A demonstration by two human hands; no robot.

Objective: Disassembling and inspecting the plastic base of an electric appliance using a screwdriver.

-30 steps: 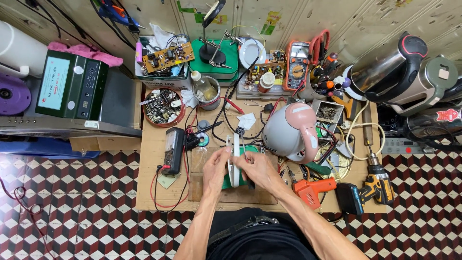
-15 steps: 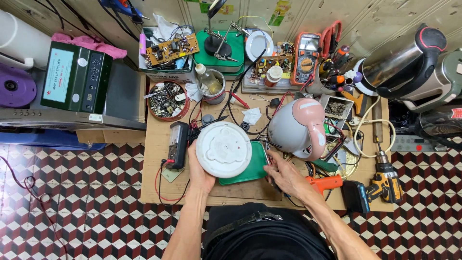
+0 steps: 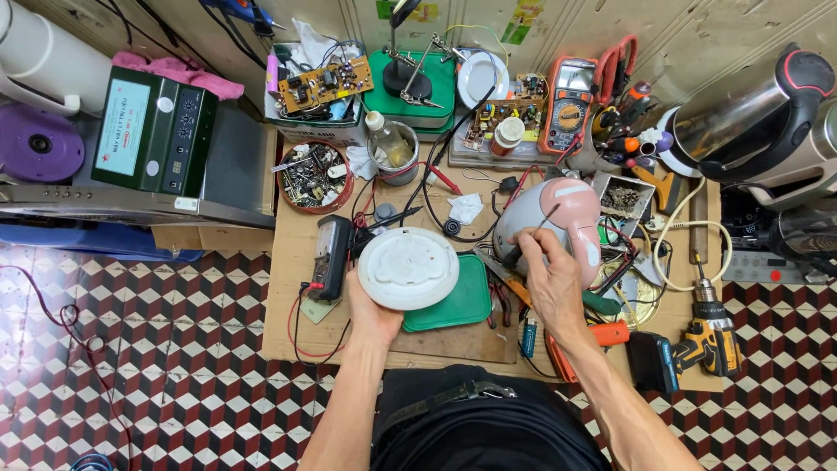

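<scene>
My left hand (image 3: 370, 305) holds a round white plastic base plate (image 3: 408, 268) flat, facing up, over a green tray (image 3: 453, 305). My right hand (image 3: 549, 279) grips a thin screwdriver (image 3: 532, 234) whose shaft slants up across a pink and grey kettle body (image 3: 558, 218) lying on the wooden bench (image 3: 288, 288). A black multimeter (image 3: 331, 257) with red leads lies just left of the plate.
The bench is crowded: a red bowl of screws (image 3: 314, 174), circuit boards (image 3: 324, 85), an orange multimeter (image 3: 568, 105), a helping-hand stand (image 3: 405, 78), a yellow cordless drill (image 3: 711, 336), steel kettles (image 3: 750, 113) at right, a green-black box (image 3: 157, 131) at left. Checkered floor below.
The white plate, held edge-on by both hands a second ago, now lies flat in my left hand. My right hand let go, moved right and picked up a screwdriver.
</scene>
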